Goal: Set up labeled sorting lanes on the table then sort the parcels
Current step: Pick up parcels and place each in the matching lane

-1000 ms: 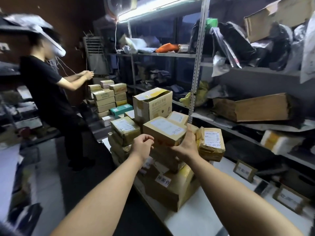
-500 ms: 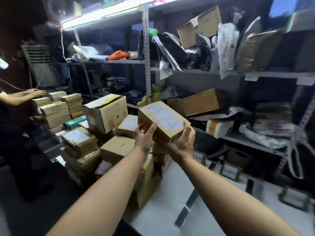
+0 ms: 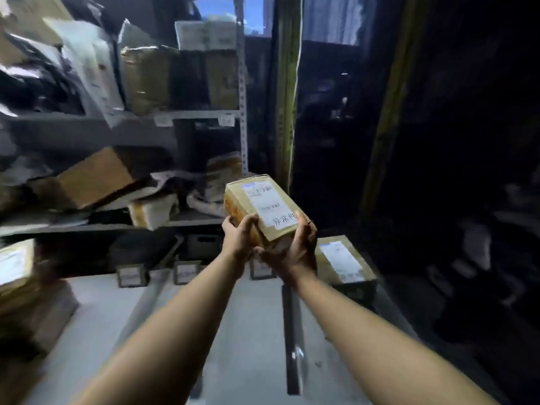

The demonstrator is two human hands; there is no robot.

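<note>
A small brown cardboard parcel (image 3: 260, 207) with a white label and handwritten characters is held up above the white table (image 3: 248, 331). My left hand (image 3: 238, 236) grips its near left corner and my right hand (image 3: 295, 248) cups its near right underside. Dark divider strips (image 3: 292, 340) run across the table and mark lanes. Small framed label cards (image 3: 130, 275) stand along the table's far edge. Another labelled parcel (image 3: 342, 263) lies in the rightmost lane, just right of my right hand.
Metal shelving (image 3: 201, 114) behind the table carries boxes and bagged parcels. A stack of brown boxes (image 3: 17, 276) sits at the table's left end. To the right of the table the room is dark.
I lifted the labelled parcel off the pile and carried it right in both hands. The view swung right; the pile and the other person have left the frame.
</note>
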